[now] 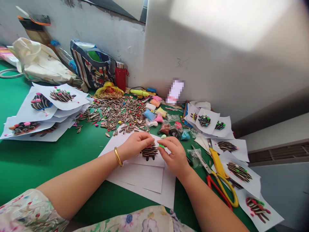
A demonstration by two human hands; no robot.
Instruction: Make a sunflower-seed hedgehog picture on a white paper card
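A small hedgehog picture made of sunflower seeds (149, 152) with dark clay feet lies on white paper (145, 178) before me. My left hand (136, 145), with a gold bangle at the wrist, is closed in a pinch just above the hedgehog's back. What its fingertips hold, if anything, is too small to make out. To the right of the hedgehog, my right hand (175, 156) pinches a bit of bright green clay (161, 146) between thumb and finger. A pale green lump (163, 136) shows just beyond the right fingers.
Loose sunflower seeds (120, 111) spread behind the paper, beside small clay packets (149, 115). Scissors (205, 164) and a yellow-handled cutter (218, 162) lie right. Finished seed pictures (239, 171) line the right edge; more sheets (41, 112) are stacked left. A red bottle (120, 77) and striped bag (90, 66) stand behind.
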